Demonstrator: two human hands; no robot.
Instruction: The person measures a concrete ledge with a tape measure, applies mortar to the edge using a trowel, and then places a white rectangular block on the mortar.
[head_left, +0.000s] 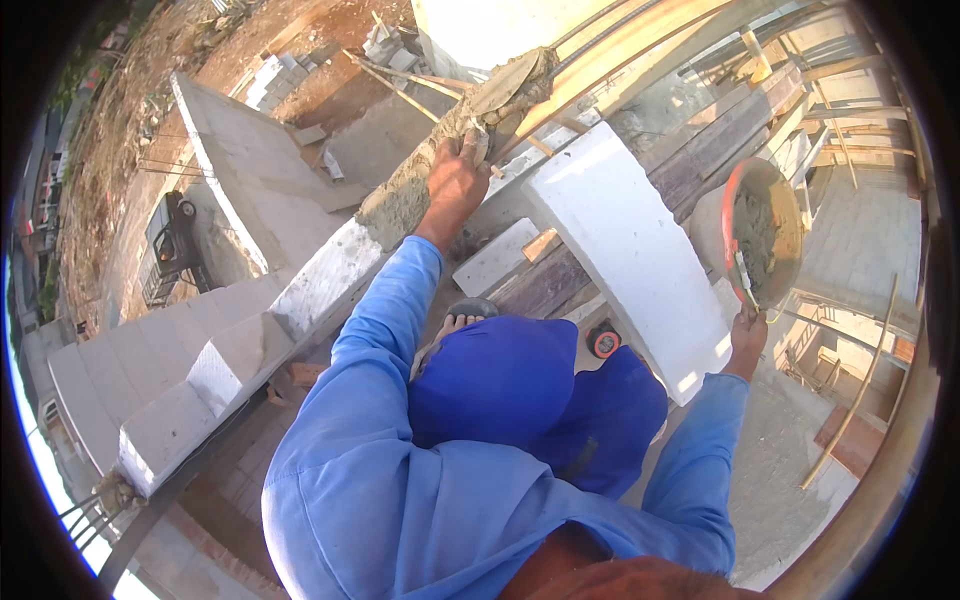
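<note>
My left hand [458,188] is closed around the handle of a trowel [508,88], whose mortar-smeared blade lies over the wall top. Wet grey mortar [398,205] coats that wall top beside my hand. Off to the right, my right hand [746,338] grips a bucket [735,205] at its near side, by the rim or handle; I cannot tell which. The bucket is tilted, with grey mortar [757,240] inside. Between my arms rests a large white block [632,250].
A tape measure [604,340] lies by my knees. Dark planks [545,285] run beneath the white block, near a smaller block [495,256]. Steel bars [605,35] extend from the wall's far end. White blocks [170,430] line the wall at left, with a drop beyond. A pole [858,400] leans at right.
</note>
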